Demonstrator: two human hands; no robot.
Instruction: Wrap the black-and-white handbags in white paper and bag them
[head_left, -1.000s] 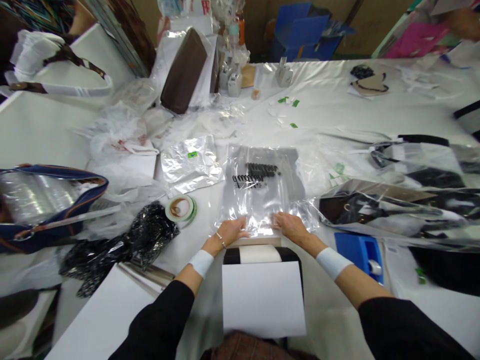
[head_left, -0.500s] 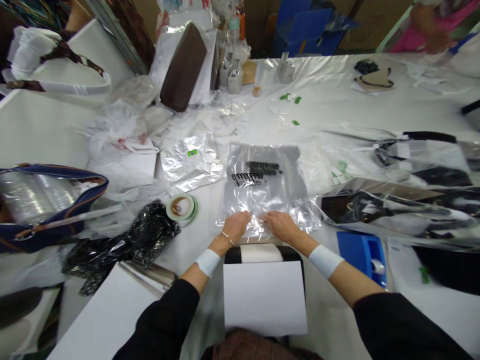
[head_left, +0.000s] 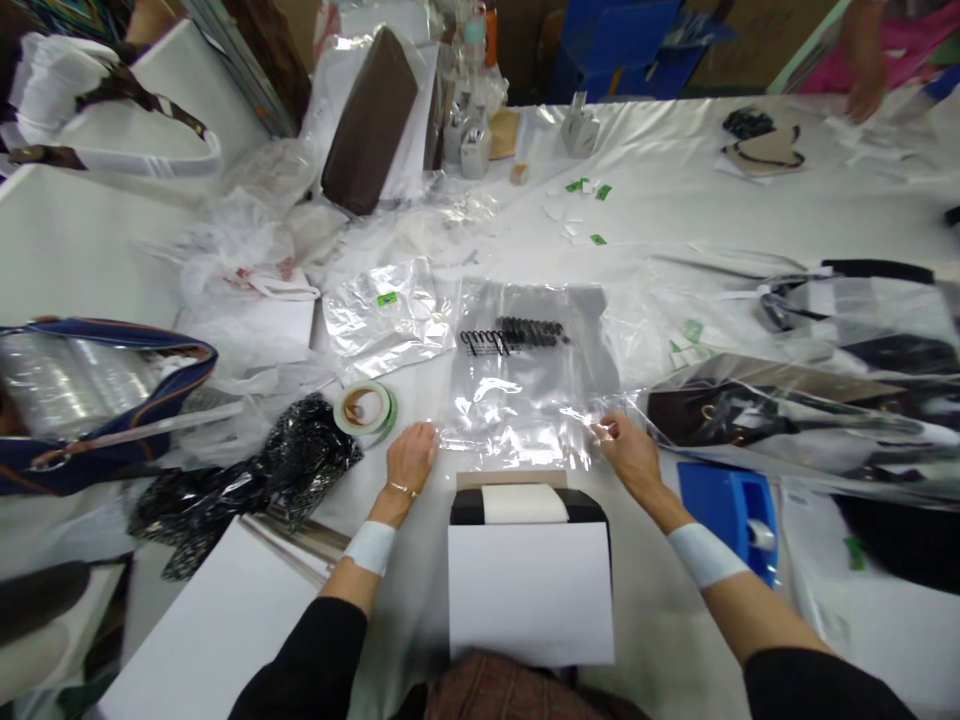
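A clear plastic bag with black lettering lies flat on the table in front of me. At its lower left corner is my left hand, its fingers pressed together; whether they pinch the bag's edge is too small to tell. My right hand is closed at the lower right corner of the bag, thumb and finger pinching its edge. Nearer to me lies a dark item with a white band, and a white sheet covers its near part.
Tape rolls and black crumpled plastic lie on the left, beside a navy bag. A blue tape dispenser and plastic-wrapped bags are on the right. Another person's hand shows at the far right.
My hands have moved apart, left and right, from the middle of the bag's near edge to its corners. The near edge of the bag lies flatter and slightly farther from me.
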